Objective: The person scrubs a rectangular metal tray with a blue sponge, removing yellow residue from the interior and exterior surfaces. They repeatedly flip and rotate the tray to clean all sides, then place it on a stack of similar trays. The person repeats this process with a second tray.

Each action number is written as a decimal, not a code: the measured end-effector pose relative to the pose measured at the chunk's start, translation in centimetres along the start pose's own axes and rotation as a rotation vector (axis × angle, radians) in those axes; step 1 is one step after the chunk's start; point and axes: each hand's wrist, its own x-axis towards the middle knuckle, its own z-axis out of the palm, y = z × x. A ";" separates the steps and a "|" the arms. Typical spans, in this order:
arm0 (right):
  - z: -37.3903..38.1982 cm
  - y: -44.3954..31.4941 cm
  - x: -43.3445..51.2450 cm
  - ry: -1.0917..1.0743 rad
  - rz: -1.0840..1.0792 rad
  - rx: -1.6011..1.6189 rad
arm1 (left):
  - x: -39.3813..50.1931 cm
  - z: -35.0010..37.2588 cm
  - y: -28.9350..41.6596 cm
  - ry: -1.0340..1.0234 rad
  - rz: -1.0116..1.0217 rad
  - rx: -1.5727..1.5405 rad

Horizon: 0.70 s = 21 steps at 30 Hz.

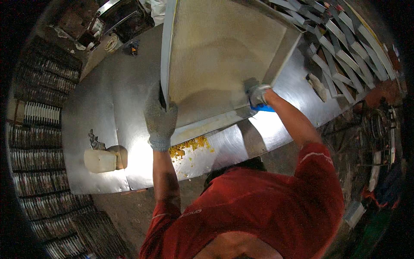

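Note:
A large shallow metal tray or framed panel with raised edges stands tilted over a sheet-metal table. My left hand, in a knitted work glove, grips its left rim near the lower corner. At the lower right part of the tray is my right hand, gloved too. It is closed on a blue tool, mostly hidden by the hand, so its kind cannot be told. Yellow-brown crumbs lie scattered on the metal below the tray's near edge.
A cream plastic container stands at the table's left, beside a small grey crumpled item. Angled metal strips form a lattice at the far right, near a pale cloth-like item. Stacked frames or trays line the left side.

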 end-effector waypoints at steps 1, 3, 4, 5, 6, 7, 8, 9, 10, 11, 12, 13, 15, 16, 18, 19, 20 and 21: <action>-0.7 0.5 -0.2 -0.058 0.023 0.018 | -0.1 0.2 -0.8 0.002 0.007 -0.018; -3.0 -3.1 -4.8 0.154 0.177 0.256 | -1.6 -0.1 -2.4 -0.004 -0.007 0.010; 1.8 -2.7 -3.6 0.376 0.147 0.205 | -1.4 0.6 -2.5 0.003 0.008 0.027; 1.9 -4.0 -3.7 0.412 0.004 0.002 | -1.3 0.7 -2.8 0.027 0.003 0.064; 0.8 -6.1 -4.1 0.412 0.033 0.107 | -1.3 0.8 -2.2 0.030 -0.063 -0.012; -0.9 -9.0 -4.8 0.403 0.065 0.215 | -1.4 0.9 -2.1 0.014 -0.080 -0.031; -3.0 -11.7 -5.7 0.384 -0.077 0.195 | -1.0 1.3 -2.2 0.000 -0.093 -0.052; -4.5 -14.1 -6.1 0.367 -0.221 0.174 | -0.8 1.5 -2.2 -0.009 -0.103 -0.072; -4.6 -16.0 -5.9 0.369 -0.257 0.112 | -0.9 1.8 -2.2 -0.013 -0.125 -0.048; -4.4 -17.7 -5.4 0.375 -0.297 0.049 | -1.0 2.0 -2.6 -0.011 -0.145 -0.021; -4.5 -18.3 -4.9 0.386 -0.334 -0.016 | -0.7 2.1 -2.9 -0.009 -0.159 0.006; -4.2 -17.1 -4.8 0.383 -0.269 0.086 | -0.9 1.7 -3.1 -0.001 -0.205 0.000; -3.4 -11.0 -4.8 0.376 -0.139 0.285 | -1.0 0.7 -3.6 0.020 -0.296 -0.012; -2.2 -7.4 -4.5 0.319 -0.105 0.290 | -0.7 0.4 -3.4 0.030 -0.297 -0.007; -0.9 -5.6 -4.5 0.308 -0.136 0.361 | -0.2 0.5 -3.4 0.041 -0.308 0.005; -1.9 -6.3 -4.8 0.365 -0.203 0.420 | 0.2 0.5 -3.5 0.038 -0.343 -0.031; -2.8 -7.6 -4.7 0.421 -0.270 0.478 | 0.6 0.4 -3.5 0.034 -0.378 -0.068; -3.8 -10.6 -4.0 0.383 -0.311 0.399 | 1.1 0.7 -3.4 0.023 -0.409 -0.107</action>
